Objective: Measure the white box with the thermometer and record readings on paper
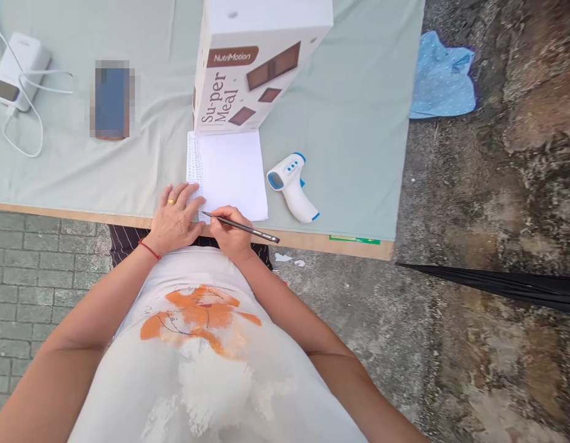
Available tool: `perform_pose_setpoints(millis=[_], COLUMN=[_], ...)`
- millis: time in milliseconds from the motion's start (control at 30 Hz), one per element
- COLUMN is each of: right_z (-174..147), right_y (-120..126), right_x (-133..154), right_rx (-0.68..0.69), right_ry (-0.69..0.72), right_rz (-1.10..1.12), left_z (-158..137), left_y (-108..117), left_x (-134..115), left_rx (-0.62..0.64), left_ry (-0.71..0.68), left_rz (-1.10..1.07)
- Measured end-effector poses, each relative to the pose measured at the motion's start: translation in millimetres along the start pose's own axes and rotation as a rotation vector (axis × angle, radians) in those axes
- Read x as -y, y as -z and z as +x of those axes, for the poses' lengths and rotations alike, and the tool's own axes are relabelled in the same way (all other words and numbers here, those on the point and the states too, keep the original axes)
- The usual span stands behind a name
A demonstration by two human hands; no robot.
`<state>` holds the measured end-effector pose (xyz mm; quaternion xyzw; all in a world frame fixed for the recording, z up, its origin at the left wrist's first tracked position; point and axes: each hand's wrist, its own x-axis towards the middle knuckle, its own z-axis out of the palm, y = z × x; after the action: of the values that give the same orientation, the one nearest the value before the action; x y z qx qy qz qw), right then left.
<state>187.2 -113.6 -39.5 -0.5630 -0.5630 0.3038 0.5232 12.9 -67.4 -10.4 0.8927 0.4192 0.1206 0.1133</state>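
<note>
A white sheet of paper lies at the table's near edge, with small handwriting down its left side. My left hand rests flat over the paper's lower left corner, fingers spread, a ring on one finger. In my right hand a slim black pen is pinched, its tip touching the paper close to my left fingers. Right of the paper lies a white and blue infrared thermometer. A tall white "Su-per Meal" box stands at the paper's far edge.
A pale green cloth covers the table. On the left are a white power bank with a looped cable and a blurred-out dark rectangular object. Blue dotted fabric hangs past the right edge. A black strip extends rightward from the near corner.
</note>
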Motion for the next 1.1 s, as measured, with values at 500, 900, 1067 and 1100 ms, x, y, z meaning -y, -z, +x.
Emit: perform_pose_setpoints(millis=[500, 900, 1067, 1100], right_z=[-2.1, -1.1, -1.3, -1.4], right_y=[-1.4, -1.7, -1.7, -1.8], right_x=[-7.7, -6.0, -6.7, -6.9], right_rx=[0.103, 0.087, 0.088, 0.081], right_ry=[0.03, 0.092, 0.063, 0.062], right_rz=[-0.141, -0.194, -0.166, -0.154], left_z=[1.2, 1.2, 1.5, 1.4], left_y=[2.5, 2.1, 2.8, 3.1], left_x=[-3.6, -3.1, -3.6, -3.7], left_rx=[0.026, 0.021, 0.026, 0.026], left_ry=[0.028, 0.018, 0.027, 0.027], left_rz=[-0.038, -0.032, -0.037, -0.035])
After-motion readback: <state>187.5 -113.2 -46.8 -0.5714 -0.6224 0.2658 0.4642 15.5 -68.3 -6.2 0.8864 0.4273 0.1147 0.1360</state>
